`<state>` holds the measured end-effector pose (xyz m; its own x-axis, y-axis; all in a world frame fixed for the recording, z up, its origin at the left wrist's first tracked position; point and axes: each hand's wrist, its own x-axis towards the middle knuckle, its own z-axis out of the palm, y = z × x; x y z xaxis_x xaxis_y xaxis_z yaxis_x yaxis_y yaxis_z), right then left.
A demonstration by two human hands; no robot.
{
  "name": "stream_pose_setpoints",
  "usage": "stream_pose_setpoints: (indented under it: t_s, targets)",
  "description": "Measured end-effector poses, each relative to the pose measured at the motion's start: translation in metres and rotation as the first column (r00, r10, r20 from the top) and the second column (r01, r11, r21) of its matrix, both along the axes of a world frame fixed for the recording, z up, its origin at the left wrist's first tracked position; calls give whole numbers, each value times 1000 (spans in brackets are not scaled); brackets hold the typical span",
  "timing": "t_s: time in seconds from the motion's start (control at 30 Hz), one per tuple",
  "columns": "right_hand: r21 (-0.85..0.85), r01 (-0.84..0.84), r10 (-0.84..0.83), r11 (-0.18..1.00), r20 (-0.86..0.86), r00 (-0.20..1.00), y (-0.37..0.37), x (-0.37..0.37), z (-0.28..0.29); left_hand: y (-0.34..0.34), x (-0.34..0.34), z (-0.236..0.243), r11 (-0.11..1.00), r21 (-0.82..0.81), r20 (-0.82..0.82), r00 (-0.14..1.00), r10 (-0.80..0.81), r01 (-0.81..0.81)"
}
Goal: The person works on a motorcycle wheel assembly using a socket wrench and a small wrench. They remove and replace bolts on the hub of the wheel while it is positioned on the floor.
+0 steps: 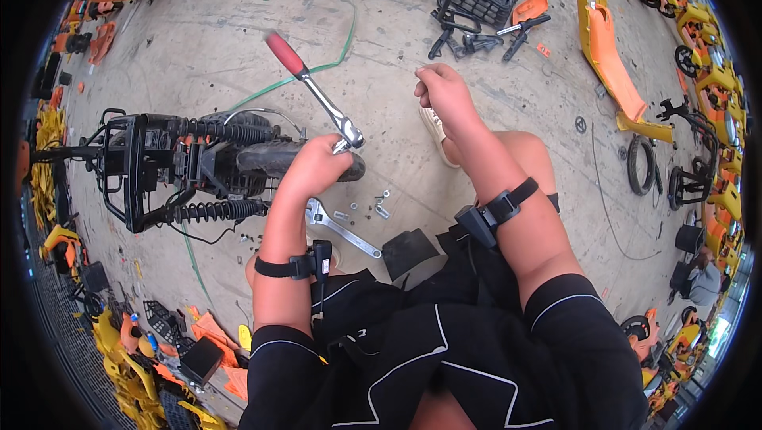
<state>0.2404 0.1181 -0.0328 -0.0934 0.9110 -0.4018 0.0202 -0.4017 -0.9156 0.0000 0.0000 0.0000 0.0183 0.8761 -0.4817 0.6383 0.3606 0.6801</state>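
My left hand [319, 166] is closed around the socket end of a ratchet wrench [319, 96]. Its red handle points up and away to the left. That hand is beside the black tyre [274, 160] of a stripped motorbike frame [159, 164], which lies on the floor at my left. My right hand [446, 95] is held in the air above my shoe [436, 132], fingers curled in; whether anything is inside them is hidden. An adjustable spanner [345, 231] lies on the floor below my left hand, near a few small metal sockets and nuts [382, 209].
Black racks and parts [480, 1] lie ahead. An orange and yellow body panel [611, 57] and a loose tyre [639, 164] are at the right. A green strap [349, 33] crosses the floor. Yellow bikes and parts line both sides.
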Motion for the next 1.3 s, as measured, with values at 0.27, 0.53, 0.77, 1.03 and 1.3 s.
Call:
stream_pose_setpoints:
  t_s: [0.27, 0.53, 0.77, 1.03, 1.3]
  targets:
    - [46, 3, -3, 999, 5, 1000, 0, 1, 3, 6, -37, -7, 984, 131, -54, 990, 129, -122]
    - [6, 10, -10, 1000, 2, 1000, 2, -2, 4, -4, -1, 9, 989, 140, 9, 999, 48, -49]
    - [11, 10, -10, 1000, 19, 1000, 1, -6, 0, 10, -50, -11, 957, 187, 3, 974, 225, -221]
    - [24, 2, -2, 1000, 10, 1000, 3, -8, 3, 9, -23, -29, 1000, 8, -118, 993, 10, -9]
    - [18, 2, -2, 1000, 3, 1000, 4, -6, 2, 7, -10, -31, 995, -86, 52, 997, -48, 53]
